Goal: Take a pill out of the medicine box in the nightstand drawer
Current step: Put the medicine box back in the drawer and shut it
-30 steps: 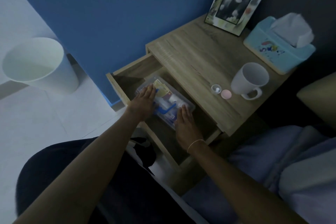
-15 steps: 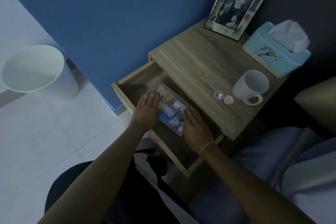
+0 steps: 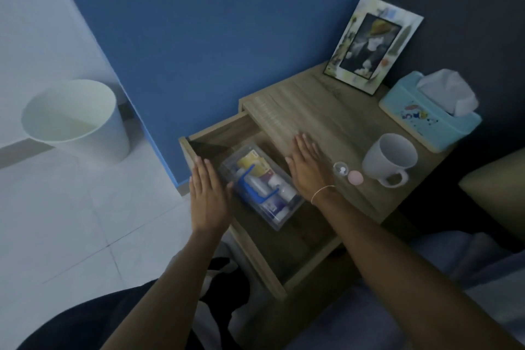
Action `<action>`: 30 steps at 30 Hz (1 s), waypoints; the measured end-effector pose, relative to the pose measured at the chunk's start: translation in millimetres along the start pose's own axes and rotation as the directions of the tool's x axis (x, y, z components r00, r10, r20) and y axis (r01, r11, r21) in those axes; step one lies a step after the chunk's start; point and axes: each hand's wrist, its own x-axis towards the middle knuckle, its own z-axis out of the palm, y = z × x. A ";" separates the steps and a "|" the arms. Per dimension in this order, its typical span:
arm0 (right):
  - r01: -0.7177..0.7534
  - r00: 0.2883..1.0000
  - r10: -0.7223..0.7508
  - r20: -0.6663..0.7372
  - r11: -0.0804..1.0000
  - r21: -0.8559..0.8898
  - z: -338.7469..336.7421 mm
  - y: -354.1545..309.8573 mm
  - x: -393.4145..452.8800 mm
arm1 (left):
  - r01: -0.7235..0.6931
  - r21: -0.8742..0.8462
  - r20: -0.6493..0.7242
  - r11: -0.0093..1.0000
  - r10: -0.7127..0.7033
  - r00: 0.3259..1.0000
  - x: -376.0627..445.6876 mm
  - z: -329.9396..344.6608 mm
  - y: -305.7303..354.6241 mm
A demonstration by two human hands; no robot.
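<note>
The room was dim. The wooden nightstand point(image 3: 312, 111) stood in a corner against a blue wall point(image 3: 213, 23), with a darker wall behind it on the right. On its top a picture frame point(image 3: 373, 44) leaned at the back, a light blue tissue box point(image 3: 429, 119) sat to its right, and a white mug point(image 3: 389, 159) stood nearer me. Just beside the mug lay a small clear round cap point(image 3: 341, 169) and a pink round lid point(image 3: 355, 177), close together. A white wastebasket point(image 3: 76, 119) stood on the pale tiled floor to the left.

The drawer point(image 3: 255, 253) was pulled out, and the clear medicine box point(image 3: 260, 187) sat inside it with its blue handle up and bottles and packets showing through the plastic.

My left hand point(image 3: 207, 196) was flat and open, its thumb touching the box's left side. My right hand point(image 3: 308, 167) was also open, fingers straight, beside the box's right side and over the nightstand's front edge. Neither hand clamped anything.

Half a second earlier both hands had rested lower, on the box's ends in the drawer; by this moment they had spread apart and risen, and the whole lid lay uncovered.
</note>
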 end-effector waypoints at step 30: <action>0.007 0.999 -0.011 0.036 0.993 0.114 24.8 23.8 0.3 | -0.289 -0.342 -0.029 0.894 0.297 0.954 54.5 54.8 25.0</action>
